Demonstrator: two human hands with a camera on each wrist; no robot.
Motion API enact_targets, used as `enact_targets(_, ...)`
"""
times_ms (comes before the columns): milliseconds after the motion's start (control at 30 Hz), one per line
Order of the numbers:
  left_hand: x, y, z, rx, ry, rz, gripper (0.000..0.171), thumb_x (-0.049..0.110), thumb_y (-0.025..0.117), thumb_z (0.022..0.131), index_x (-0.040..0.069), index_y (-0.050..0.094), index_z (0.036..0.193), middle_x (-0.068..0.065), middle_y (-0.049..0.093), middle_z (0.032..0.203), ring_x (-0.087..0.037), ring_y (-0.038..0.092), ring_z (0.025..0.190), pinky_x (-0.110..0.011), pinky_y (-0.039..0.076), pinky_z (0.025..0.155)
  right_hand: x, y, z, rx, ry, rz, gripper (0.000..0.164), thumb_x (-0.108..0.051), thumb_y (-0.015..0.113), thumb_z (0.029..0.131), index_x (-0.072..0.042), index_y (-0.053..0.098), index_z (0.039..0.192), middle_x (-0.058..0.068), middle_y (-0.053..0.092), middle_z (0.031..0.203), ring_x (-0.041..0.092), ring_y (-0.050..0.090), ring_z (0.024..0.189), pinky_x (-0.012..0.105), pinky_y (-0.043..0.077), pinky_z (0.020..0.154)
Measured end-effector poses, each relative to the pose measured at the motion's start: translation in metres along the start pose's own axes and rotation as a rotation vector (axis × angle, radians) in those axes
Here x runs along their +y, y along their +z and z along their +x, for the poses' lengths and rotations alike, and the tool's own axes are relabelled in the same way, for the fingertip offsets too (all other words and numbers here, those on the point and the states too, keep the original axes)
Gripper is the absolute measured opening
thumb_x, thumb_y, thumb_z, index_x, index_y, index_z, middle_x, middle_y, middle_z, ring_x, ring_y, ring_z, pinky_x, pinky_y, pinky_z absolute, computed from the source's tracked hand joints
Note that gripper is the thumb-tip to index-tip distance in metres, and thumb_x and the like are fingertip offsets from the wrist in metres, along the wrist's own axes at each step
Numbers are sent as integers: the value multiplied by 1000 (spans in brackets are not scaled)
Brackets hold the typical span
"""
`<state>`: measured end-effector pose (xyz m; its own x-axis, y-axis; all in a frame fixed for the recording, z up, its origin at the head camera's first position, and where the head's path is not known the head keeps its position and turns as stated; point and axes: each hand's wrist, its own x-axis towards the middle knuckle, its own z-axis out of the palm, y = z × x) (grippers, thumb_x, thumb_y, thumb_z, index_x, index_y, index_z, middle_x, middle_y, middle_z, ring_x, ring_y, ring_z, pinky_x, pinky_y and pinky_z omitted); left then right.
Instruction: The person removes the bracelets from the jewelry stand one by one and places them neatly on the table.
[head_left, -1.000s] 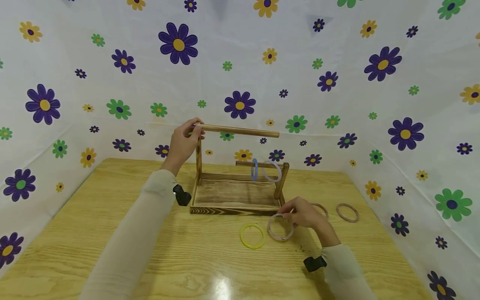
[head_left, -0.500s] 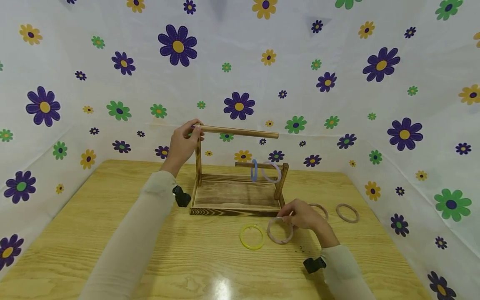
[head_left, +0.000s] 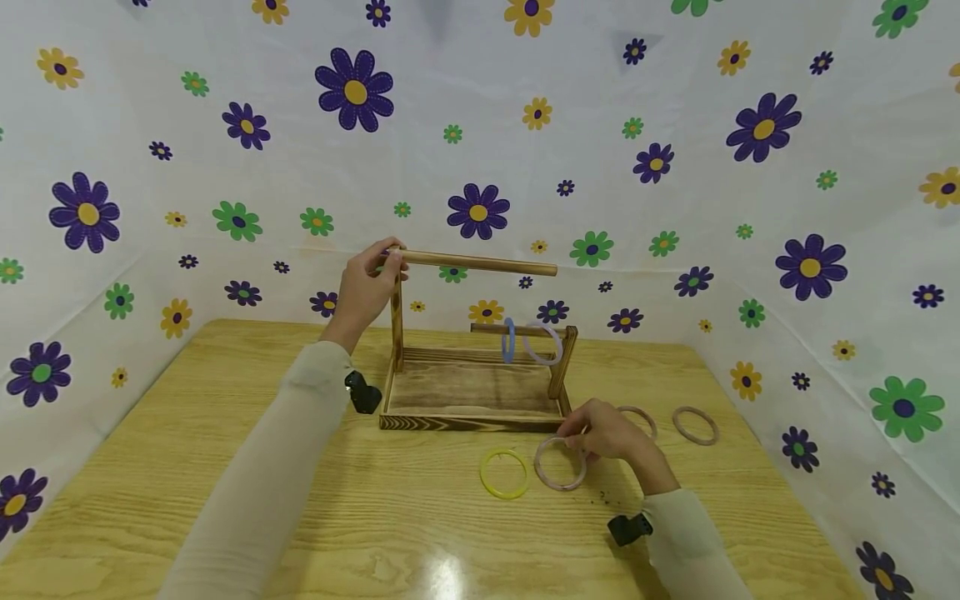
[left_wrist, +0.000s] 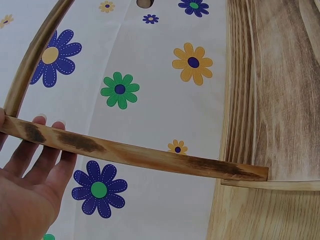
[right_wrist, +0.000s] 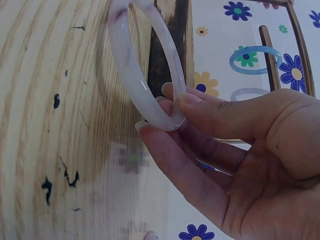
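My left hand (head_left: 365, 292) grips the top of the left post of a wooden display stand (head_left: 472, 423), where the upper rod (head_left: 480, 262) meets it. In the left wrist view, fingers curl behind the post (left_wrist: 125, 152). Low over the table at the stand's front right corner, my right hand (head_left: 606, 429) pinches a whitish bangle with purple tints (right_wrist: 127, 60) between thumb and fingers. A blue bangle (head_left: 512, 333) and a pale lavender bangle (head_left: 559, 342) hang on the stand's lower rod (head_left: 487, 327). Nothing hangs on the upper rod.
A yellow bangle (head_left: 504, 497) lies on the table left of the held one. To the right lie two brownish bangles (head_left: 697, 442), one partly hidden by my right hand. Small dark marks (head_left: 600, 498) dot the tabletop. A flowered cloth (head_left: 480, 158) encloses the back and sides.
The held bangle has tipped slightly lower in my right hand's pinch. My left hand stays at the post top, and the stand has not moved.
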<state>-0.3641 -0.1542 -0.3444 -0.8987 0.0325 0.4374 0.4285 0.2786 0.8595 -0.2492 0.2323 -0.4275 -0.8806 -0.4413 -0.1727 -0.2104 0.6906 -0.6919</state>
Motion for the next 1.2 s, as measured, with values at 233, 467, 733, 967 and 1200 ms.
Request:
enact_targets(233, -2, 1, 1, 24, -1, -4, 36, 30, 47, 111, 11, 60, 139, -9, 68, 110, -32, 71, 110, -38, 58, 96, 0, 0, 0, 3, 18, -11, 14, 4, 67, 95, 8, 76, 105, 21, 74, 93, 21, 71, 71, 38, 63, 61)
enact_targets(467, -1, 1, 0, 20, 2, 2, 37, 31, 47, 111, 11, 60, 140, -14, 68, 113, -31, 71, 110, -40, 58, 97, 2, 1, 0, -5, 38, -29, 13, 3, 68, 95, 6, 77, 103, 18, 75, 91, 18, 70, 69, 36, 63, 60)
enact_targets(733, -4, 1, 1, 17, 11, -4, 38, 30, 47, 111, 9, 59, 140, -26, 66, 121, -33, 71, 110, -38, 58, 97, 4, 2, 1, -2, 58, -39, 10, 2, 69, 94, 4, 77, 99, 15, 75, 87, 16, 69, 66, 33, 61, 59)
enact_targets(967, -3, 1, 1, 16, 3, -2, 37, 31, 47, 111, 10, 59, 140, -22, 67, 119, -31, 71, 109, -39, 58, 97, 5, 2, 1, -11, 26, -63, 8, 2, 70, 93, 3, 78, 97, 13, 75, 85, 15, 68, 62, 32, 60, 57)
enact_targets(1200, -4, 1, 2, 18, 6, 2, 39, 33, 47, 111, 10, 60, 139, -9, 68, 112, -30, 72, 109, -40, 58, 98, 6, 3, 2, -10, 35, -68, 7, 2, 71, 92, 2, 78, 94, 11, 74, 82, 12, 65, 58, 30, 58, 56)
